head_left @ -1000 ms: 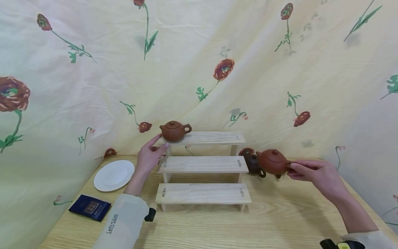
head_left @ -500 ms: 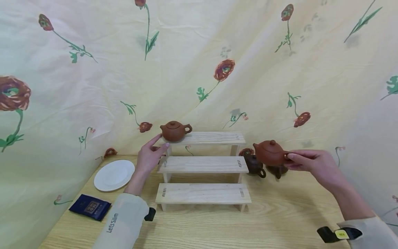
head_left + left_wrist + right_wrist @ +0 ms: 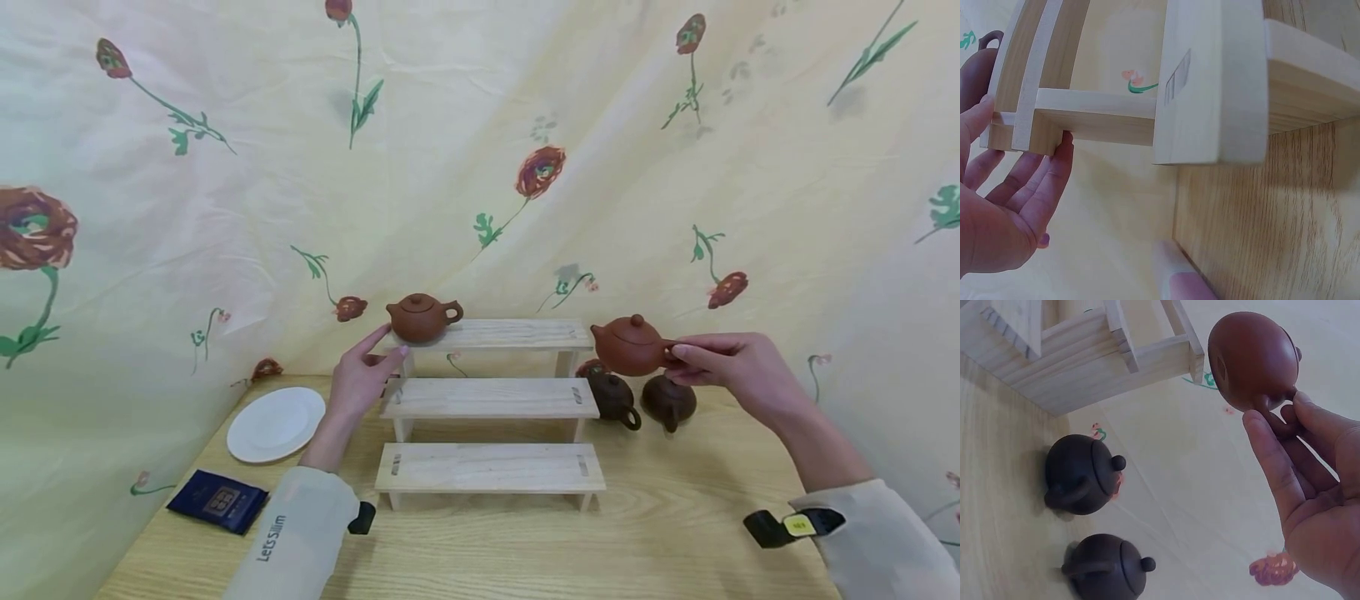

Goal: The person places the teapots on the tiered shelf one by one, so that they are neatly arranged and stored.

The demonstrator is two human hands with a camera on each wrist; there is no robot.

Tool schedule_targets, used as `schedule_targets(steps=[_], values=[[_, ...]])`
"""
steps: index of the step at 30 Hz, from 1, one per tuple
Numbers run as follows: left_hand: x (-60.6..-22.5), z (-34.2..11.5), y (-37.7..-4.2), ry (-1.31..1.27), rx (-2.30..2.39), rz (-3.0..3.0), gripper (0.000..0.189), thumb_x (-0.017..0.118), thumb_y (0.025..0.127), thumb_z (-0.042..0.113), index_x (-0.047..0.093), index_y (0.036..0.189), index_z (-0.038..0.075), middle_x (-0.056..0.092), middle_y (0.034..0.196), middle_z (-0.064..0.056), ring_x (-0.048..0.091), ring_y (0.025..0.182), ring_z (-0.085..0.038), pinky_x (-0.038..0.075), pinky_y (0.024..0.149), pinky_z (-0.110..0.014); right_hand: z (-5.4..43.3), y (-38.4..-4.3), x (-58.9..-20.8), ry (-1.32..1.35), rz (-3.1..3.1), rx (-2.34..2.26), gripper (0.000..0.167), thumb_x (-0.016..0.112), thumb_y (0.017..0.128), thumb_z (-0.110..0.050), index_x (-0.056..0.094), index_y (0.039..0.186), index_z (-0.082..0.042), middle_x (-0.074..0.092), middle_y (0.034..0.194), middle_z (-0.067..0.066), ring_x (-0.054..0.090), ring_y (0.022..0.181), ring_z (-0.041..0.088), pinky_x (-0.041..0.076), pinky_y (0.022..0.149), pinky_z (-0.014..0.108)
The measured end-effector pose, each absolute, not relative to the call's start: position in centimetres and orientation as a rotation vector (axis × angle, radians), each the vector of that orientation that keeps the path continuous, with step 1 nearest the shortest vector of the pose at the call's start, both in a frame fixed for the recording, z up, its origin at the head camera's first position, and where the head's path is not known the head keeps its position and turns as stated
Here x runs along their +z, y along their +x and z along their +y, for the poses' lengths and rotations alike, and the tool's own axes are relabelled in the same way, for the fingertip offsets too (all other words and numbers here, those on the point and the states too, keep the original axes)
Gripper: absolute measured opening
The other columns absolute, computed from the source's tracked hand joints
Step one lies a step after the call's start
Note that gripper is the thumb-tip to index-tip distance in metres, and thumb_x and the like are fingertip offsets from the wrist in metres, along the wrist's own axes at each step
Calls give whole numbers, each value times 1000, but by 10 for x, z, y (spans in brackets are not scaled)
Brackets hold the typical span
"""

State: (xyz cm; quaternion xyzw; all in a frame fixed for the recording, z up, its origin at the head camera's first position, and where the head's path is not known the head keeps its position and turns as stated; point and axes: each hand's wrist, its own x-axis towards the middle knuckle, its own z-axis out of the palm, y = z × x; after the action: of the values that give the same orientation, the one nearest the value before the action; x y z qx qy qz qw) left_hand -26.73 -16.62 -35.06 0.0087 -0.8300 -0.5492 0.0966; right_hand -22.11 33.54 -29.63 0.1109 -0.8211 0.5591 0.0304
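Observation:
My right hand [image 3: 738, 367] pinches the handle of a reddish-brown clay teapot [image 3: 628, 346], held in the air just off the right end of the top shelf. In the right wrist view, thumb and fingers close on the handle of this teapot [image 3: 1250, 359], its spout hidden. Another reddish-brown teapot [image 3: 420, 319] sits at the left end of the top shelf of a three-step wooden stand [image 3: 487, 397], handle to the right. My left hand [image 3: 362, 375] holds that shelf's left end, with fingertips close below the teapot; in the left wrist view, fingers [image 3: 1044, 190] reach around the wood.
Two dark brown teapots [image 3: 613, 398] [image 3: 669, 400] stand on the table right of the stand, below the raised teapot. A white plate [image 3: 276, 423] and a dark blue packet [image 3: 217, 500] lie at the left. Flowered cloth [image 3: 480, 167] hangs close behind.
My right hand has lifted the reddish-brown teapot up and to the left, toward the top shelf. Both dark teapots behind it now show more fully. The left hand has stayed in place.

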Motion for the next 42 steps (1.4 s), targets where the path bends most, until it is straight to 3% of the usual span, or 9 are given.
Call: schedule_targets(steps=[12, 23, 34, 42], values=[[-352, -167, -269, 27, -1636, -2444, 63, 72, 101, 38, 51, 159, 24, 78, 106, -20, 69, 74, -10, 49, 62, -24, 309, -250, -281, 434, -2540, 1736, 28, 67, 105, -14, 74, 125, 5, 83, 96, -1, 81, 87, 15, 64, 80, 29], [-351, -167, -268, 49, -1663, -2446, 64, 72, 101, 38, 51, 159, 24, 77, 110, -20, 70, 78, -12, 53, 66, -27, 281, -277, -268, 481, -2569, 1785, 44, 67, 105, -19, 63, 133, 14, 82, 100, -3, 81, 91, 16, 64, 84, 32], [-352, -167, -268, 39, -1664, -2438, 64, 72, 101, 39, 50, 159, 25, 77, 108, -20, 70, 78, -12, 51, 64, -24, 259, -297, -267, 488, -2613, 1801, 47, 70, 104, -17, 61, 135, 17, 82, 99, 1, 80, 89, 16, 64, 85, 34], [-353, -167, -267, 51, -1669, -2447, 64, 72, 101, 40, 50, 159, 26, 76, 112, -20, 73, 84, -16, 55, 68, -29, 252, -303, -270, 476, -2636, 1812, 47, 70, 103, -15, 61, 135, 18, 82, 99, 5, 80, 87, 17, 64, 87, 39]])
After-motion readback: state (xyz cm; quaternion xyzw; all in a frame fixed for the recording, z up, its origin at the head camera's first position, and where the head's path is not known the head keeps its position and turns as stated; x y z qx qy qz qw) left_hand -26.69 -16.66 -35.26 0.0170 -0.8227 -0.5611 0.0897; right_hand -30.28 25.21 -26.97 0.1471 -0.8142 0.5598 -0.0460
